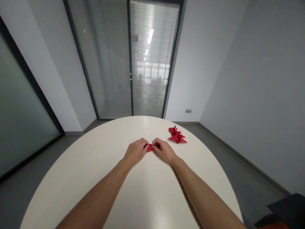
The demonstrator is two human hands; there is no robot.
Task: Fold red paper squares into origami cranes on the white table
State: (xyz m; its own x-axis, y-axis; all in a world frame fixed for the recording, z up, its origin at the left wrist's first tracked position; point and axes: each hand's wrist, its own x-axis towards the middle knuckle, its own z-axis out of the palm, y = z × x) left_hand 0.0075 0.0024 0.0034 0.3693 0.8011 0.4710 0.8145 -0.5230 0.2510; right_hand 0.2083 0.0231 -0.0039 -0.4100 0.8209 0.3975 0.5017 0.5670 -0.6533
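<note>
A small piece of folded red paper [149, 148] lies at the middle of the white round table, between my two hands. My left hand [136, 150] grips its left side, fingers curled and thumb pressed on it. From the other side my right hand [164, 150] pinches the right part between thumb and fingers. Much of the paper is hidden under my fingers, so its full shape cannot be made out. Just beyond my right hand sits a cluster of folded red paper figures [177, 136] with pointed tips, resembling origami cranes.
The white round table [95, 178] has a curved edge. Behind it stand glass panels with blinds [111, 79] and a pale wall with a socket plate [188, 111]. A dark object [289, 208], perhaps a chair, is at the lower right.
</note>
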